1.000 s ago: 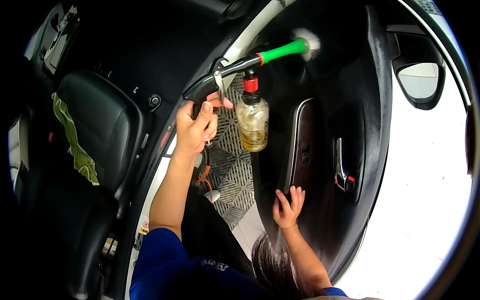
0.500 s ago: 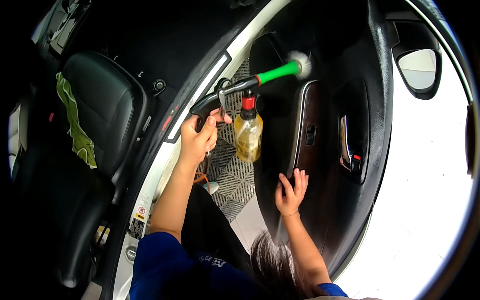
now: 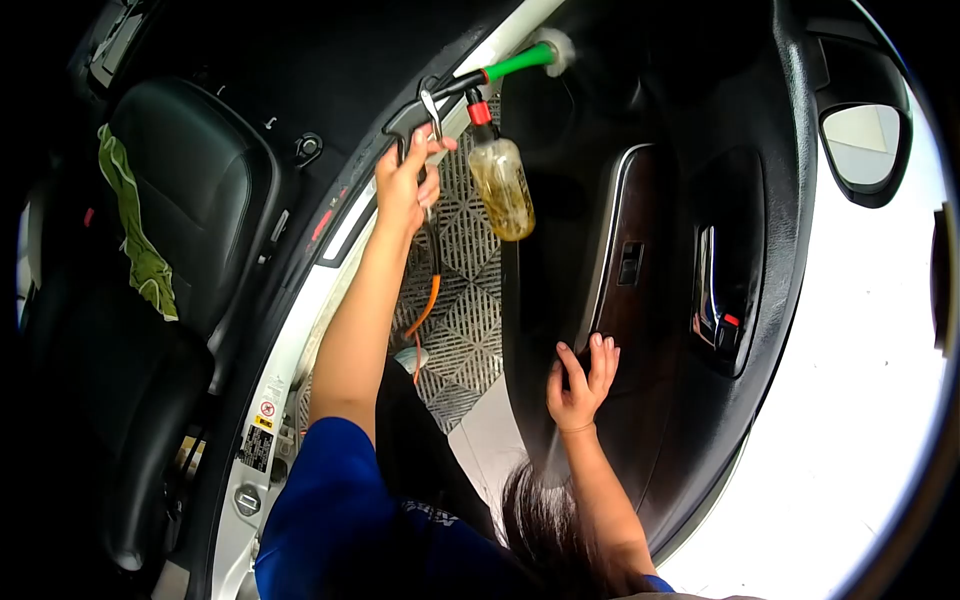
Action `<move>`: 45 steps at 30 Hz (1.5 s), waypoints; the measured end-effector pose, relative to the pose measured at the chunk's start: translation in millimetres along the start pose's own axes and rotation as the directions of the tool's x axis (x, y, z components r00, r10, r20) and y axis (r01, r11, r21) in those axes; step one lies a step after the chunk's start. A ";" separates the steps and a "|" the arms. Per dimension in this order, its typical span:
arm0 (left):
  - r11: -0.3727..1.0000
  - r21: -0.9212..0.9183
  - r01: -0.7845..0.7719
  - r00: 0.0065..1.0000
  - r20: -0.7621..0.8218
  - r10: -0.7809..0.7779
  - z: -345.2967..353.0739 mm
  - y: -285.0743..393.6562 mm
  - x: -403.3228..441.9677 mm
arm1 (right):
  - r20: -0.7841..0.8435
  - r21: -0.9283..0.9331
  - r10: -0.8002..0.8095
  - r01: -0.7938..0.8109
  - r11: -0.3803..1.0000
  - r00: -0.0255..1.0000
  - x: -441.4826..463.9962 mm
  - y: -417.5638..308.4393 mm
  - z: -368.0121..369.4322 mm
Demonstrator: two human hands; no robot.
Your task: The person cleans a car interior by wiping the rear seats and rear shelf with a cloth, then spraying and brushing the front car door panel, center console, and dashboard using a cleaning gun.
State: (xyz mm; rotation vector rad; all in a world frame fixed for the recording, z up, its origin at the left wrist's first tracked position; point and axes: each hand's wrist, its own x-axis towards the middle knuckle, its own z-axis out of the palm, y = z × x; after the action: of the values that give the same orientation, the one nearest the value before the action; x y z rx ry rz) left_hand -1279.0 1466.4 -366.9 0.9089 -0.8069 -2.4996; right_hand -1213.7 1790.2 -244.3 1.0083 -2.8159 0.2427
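Nearest, the right hand [image 3: 578,395] lies with its fingers loosely spread at the near end of the door's wood trim [image 3: 640,210], apparently resting there and gripping nothing. Farther off and to the left, the left hand [image 3: 405,185] is curled around the handle of a spray gun [image 3: 460,87], an orange hose [image 3: 427,305] hanging below it toward the near side. The gun is held out between seat [image 3: 200,170] and door. Its bottle [image 3: 502,190], partly filled with yellowish liquid, hangs tilted under the barrel and probably makes the front heavy; its smooth wall would likely be slippery when wet, so the stiff handle looks the surest hold. Farthest, the green nozzle [image 3: 518,62] ends in white bristles [image 3: 562,52], seemingly soft and easily bent; whether they touch the door panel [image 3: 680,430] I cannot tell
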 end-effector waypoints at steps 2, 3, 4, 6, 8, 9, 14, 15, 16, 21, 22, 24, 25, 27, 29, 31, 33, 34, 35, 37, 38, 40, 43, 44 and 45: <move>0.999 -0.045 0.015 0.998 -0.063 -0.018 -6.8 -18.1 24.2 | 0.000 0.003 0.000 0.000 1.000 1.000 1.1 0.1 0.3; 0.999 -0.024 0.021 0.997 -0.079 -0.022 -10.5 -27.3 36.2 | 0.001 0.001 -0.001 0.001 1.000 1.000 1.3 0.7 1.0; 0.999 0.006 0.037 0.993 -0.110 -0.036 -16.0 -36.4 47.3 | -0.001 0.001 0.000 0.000 1.000 1.000 1.0 0.7 0.5; 0.996 0.067 0.051 0.988 -0.147 -0.040 -32.1 -57.2 65.6 | 0.000 -0.001 -0.001 0.001 1.000 1.000 1.5 1.3 3.5; 0.964 0.215 0.156 0.980 -0.159 -0.123 -52.4 -77.4 57.0 | -0.003 0.002 -0.001 0.001 1.000 1.000 -0.6 2.5 2.0; 0.900 0.368 0.236 0.968 -0.174 -0.182 -60.5 -82.5 55.4 | -0.004 0.001 -0.001 0.001 1.000 1.000 -1.0 2.5 1.5; 0.848 0.410 0.335 0.940 -0.083 -0.331 -57.5 -83.3 6.9 | -0.006 0.027 -0.005 0.005 1.000 1.000 0.1 1.5 1.2; 0.848 0.412 0.333 0.941 -0.083 -0.329 -55.4 -82.6 5.4 | -0.007 0.033 -0.006 0.006 0.999 1.000 0.5 2.0 1.2; 0.888 0.368 0.277 0.961 -0.119 -0.250 -49.5 -78.0 4.7 | -0.011 0.039 -0.008 0.009 0.999 1.000 1.6 1.2 0.5; 0.993 0.115 -0.030 0.999 0.040 0.025 -34.7 -33.1 -3.1 | -0.029 0.051 -0.018 0.019 0.999 0.999 3.5 0.5 0.8; 0.991 0.124 -0.048 0.997 0.073 0.039 -33.8 -25.2 -9.7 | -0.036 0.057 -0.018 0.020 0.998 0.999 3.0 0.3 0.5; 0.993 0.119 -0.017 0.999 0.039 0.012 -33.8 -22.7 -26.3 | -0.040 0.062 -0.019 0.021 0.998 0.999 2.8 0.4 0.2; 0.994 0.109 0.016 1.000 -0.001 -0.016 -34.5 -22.3 -36.5 | -0.039 0.067 -0.023 0.026 0.997 0.999 3.0 0.3 -0.4; 0.979 0.179 0.101 0.993 -0.080 -0.088 -39.1 -34.2 -54.2 | -0.045 0.070 -0.032 0.035 0.997 0.998 2.7 1.2 -0.4; 0.945 0.289 0.154 0.984 -0.127 -0.121 -47.2 -54.6 -66.7 | -0.044 0.065 -0.042 0.044 0.997 0.998 1.4 2.7 -1.0; 0.887 0.442 0.132 0.990 -0.110 -0.093 -49.6 -63.4 -79.6 | -0.030 0.088 -0.054 0.057 0.994 0.998 1.6 3.6 -0.2; 0.900 0.419 0.118 0.993 -0.069 -0.098 -46.0 -62.1 -95.2 | -0.050 0.091 -0.061 0.066 0.994 0.997 3.0 3.5 -0.9; 0.944 0.316 0.097 0.995 -0.057 -0.084 -30.3 -45.4 -108.7 | -0.056 0.090 -0.060 0.065 0.994 0.997 3.7 2.8 -0.9; 0.974 0.212 0.078 0.996 -0.046 -0.070 -16.6 -31.2 -120.5 | -0.061 0.091 -0.056 0.061 0.994 0.997 3.2 1.6 -1.6; 0.990 0.140 0.017 1.000 0.011 -0.018 2.9 -13.2 -131.3 | -0.072 0.095 -0.054 0.061 0.994 0.996 3.8 0.2 -2.9; 0.992 0.105 -0.070 0.993 0.098 0.060 13.6 -1.9 -135.0 | -0.068 0.100 -0.054 0.061 0.993 0.996 3.4 -0.4 -4.2; 0.981 0.061 -0.182 0.957 0.240 0.163 28.5 15.0 -134.8 | -0.072 0.102 -0.056 0.063 0.993 0.996 5.9 -0.2 -4.9; 0.991 -0.009 -0.131 0.961 0.243 0.129 39.7 26.8 -137.0 | -0.078 0.114 -0.049 0.058 0.992 0.996 3.9 -2.2 -7.5; 0.993 0.037 -0.111 0.973 0.209 0.101 36.9 24.1 -140.3 | -0.079 0.114 -0.052 0.061 0.992 0.996 3.6 -2.1 -7.2; 0.992 0.081 -0.092 0.981 0.176 0.077 31.0 16.8 -143.2 | -0.084 0.114 -0.055 0.065 0.991 0.995 4.8 -1.2 -5.9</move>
State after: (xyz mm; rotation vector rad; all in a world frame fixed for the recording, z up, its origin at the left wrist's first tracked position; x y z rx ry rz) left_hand -1193.3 1537.4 -270.1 0.6767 -0.9978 -2.5097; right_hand -1216.1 1787.6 -237.5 1.0793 -2.7210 0.4353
